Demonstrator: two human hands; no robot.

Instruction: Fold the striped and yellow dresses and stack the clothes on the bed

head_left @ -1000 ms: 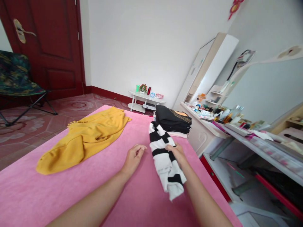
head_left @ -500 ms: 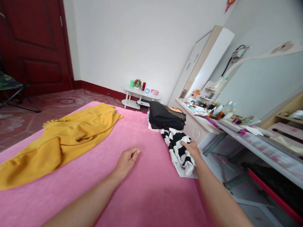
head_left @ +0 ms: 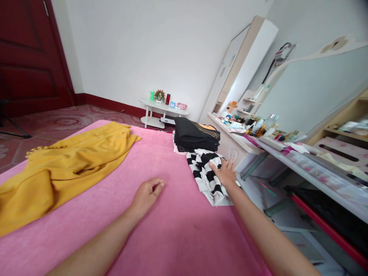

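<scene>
My right hand [head_left: 225,173] lies spread on top of a crumpled black-and-white checked garment [head_left: 201,168] at the bed's right edge, pressing against the cloth without gripping it. A piece of white, flat material [head_left: 227,201] shows under the garment's near end. Over the pink bed cover [head_left: 178,214], my left hand [head_left: 148,193] is loosely curled, thumb close to the fingers, with nothing seen in it. To its left a mustard-yellow garment [head_left: 83,165] is laid out with soft wrinkles.
Folded dark clothes [head_left: 195,134] are stacked beyond the checked garment. A dressing table [head_left: 247,145] crowded with bottles stands along the right, beside a mirror [head_left: 319,92]. A low white stand [head_left: 152,122] is by the far wall, and a dark red door [head_left: 25,57] at left.
My right hand has gone from holding the checked garment's edge to lying spread on it. My left hand stays curled over the bed. The view has shifted slightly to the right.
</scene>
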